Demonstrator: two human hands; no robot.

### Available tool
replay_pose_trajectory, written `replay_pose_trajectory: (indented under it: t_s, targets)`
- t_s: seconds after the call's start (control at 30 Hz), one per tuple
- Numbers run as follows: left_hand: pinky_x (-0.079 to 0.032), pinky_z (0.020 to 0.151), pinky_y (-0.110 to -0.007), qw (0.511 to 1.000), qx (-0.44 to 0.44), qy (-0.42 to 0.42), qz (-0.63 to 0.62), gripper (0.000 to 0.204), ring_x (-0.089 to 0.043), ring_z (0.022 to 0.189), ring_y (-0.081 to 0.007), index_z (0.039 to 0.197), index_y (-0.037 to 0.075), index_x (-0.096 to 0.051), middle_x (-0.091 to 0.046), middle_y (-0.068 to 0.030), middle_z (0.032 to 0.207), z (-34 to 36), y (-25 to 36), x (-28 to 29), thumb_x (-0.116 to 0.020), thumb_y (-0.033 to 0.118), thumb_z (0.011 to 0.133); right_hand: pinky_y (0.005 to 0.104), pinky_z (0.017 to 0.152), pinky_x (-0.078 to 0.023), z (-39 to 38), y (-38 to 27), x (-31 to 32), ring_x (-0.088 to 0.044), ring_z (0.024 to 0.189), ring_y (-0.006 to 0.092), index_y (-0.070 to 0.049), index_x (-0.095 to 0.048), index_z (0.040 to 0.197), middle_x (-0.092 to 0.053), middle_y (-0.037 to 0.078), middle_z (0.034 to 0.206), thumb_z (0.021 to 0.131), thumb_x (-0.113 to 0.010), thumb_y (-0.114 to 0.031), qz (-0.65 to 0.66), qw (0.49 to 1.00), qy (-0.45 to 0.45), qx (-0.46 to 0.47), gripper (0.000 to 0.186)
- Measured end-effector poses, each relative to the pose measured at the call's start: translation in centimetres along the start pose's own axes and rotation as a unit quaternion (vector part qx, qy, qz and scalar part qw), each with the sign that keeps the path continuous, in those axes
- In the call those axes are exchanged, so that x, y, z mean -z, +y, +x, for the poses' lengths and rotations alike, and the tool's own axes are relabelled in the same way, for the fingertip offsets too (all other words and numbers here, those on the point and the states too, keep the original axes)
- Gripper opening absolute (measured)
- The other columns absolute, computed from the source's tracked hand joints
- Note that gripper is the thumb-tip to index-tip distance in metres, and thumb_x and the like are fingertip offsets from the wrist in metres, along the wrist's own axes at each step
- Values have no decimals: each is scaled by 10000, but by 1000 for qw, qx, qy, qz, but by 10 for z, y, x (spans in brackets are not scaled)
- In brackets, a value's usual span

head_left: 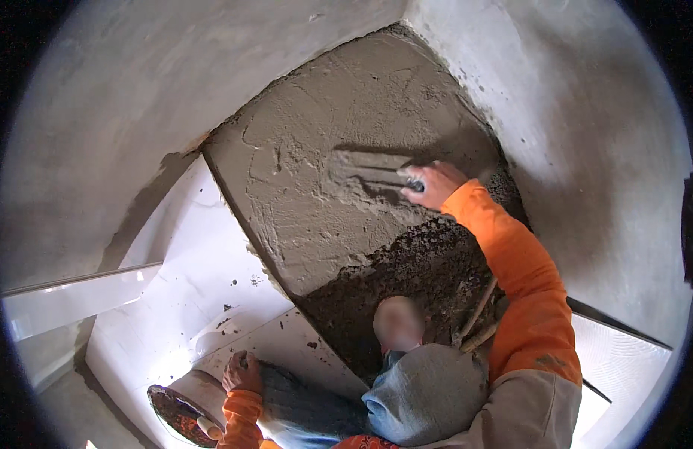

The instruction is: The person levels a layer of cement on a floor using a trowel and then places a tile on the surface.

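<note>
- Grey mortar bed [339,150] fills the corner between two plastered walls [137,90]; upper part smoothed, lower strip at 5 o'clock of it is darker, loose, crumbly.
- Our right hand [434,184] is closed around the handle of a trowel [369,170]; the blade lies flat on the wet mortar, pointing to 9 o'clock from the hand.
- Trowel sits near centre of the bed, ridged drag marks right under it.
- Our left hand [242,372] rests on the rim of a bucket [187,404] at 7 o'clock in view; fingers curl over the edge, so gripping it.
- Bucket stands on white tiles [204,277] that butt against the mortar's left edge.
- Wooden handles [477,318] lie on the loose mix at 4 o'clock of the bed, near our knee.
</note>
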State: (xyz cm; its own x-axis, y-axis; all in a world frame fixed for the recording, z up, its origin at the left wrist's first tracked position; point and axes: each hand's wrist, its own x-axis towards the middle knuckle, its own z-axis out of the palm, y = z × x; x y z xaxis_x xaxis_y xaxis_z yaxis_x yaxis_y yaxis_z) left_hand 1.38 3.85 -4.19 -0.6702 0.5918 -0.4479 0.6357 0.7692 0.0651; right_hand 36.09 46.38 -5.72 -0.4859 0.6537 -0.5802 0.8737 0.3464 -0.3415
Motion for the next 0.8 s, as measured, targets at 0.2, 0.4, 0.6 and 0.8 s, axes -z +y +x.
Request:
replay_pose_trajectory:
  t_s: [0.2,0.4,0.6,0.8]
  targets:
    - [-483,793,-447,999,-16,-2,36,298,-630,886,-352,970,116,-676,-675,-147,935,4,3,2,-564,359,840,433,933,-460,67,54,26,-585,1061,379,-130,-574,1225,-628,185,1136,842,-580,-410,41,969,223,-98,475]
    - [-478,800,-453,1000,26,-15,6,300,-626,900,-354,966,113,-678,-672,-154,939,-3,10,8,-562,363,848,463,894,-481,8,-31,-41,-619,971,390,-179,-575,1241,-649,192,1055,817,-592,-452,-56,993,88,63,504]
    - [-475,818,-446,1000,4,-28,10,307,-622,925,-356,978,109,-681,-672,-158,951,3,4,0,-563,362,848,433,823,-511,33,41,-26,-658,843,342,-171,-576,1238,-689,149,947,848,-587,-401,-98,938,330,28,453]
    - [-470,843,-437,999,19,-32,-13,322,-619,943,-346,1010,108,-672,-670,-143,984,0,1,6,-565,369,856,421,741,-530,2,-48,-30,-663,727,329,-161,-579,1232,-666,199,822,828,-605,-379,-73,977,-53,193,460]
